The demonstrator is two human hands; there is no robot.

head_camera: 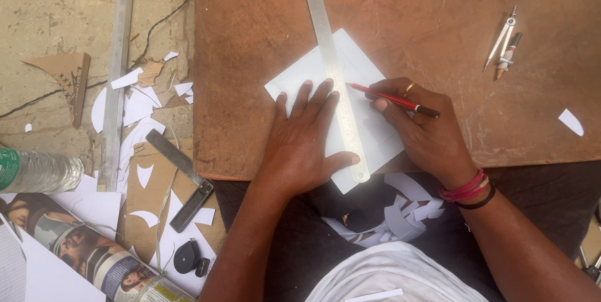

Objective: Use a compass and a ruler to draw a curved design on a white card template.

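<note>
While the left hand (305, 142) presses flat, fingers spread, on a steel ruler (336, 76) and white card (341, 105), the right hand (421, 128) grips a red pencil (391, 100), tip touching the ruler's right edge. Card lies mid-board on a brown board (438, 20). A compass (503, 42) rests far right; paper scraps (141, 98) and a try square (183, 177) lie left.

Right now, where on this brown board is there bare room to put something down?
The brown board is bare left of the steel ruler, and between the white sheet and the compass. A paper scrap lies near the right edge. Both hands, left and right, crowd the near edge; the floor to the left is littered.
</note>
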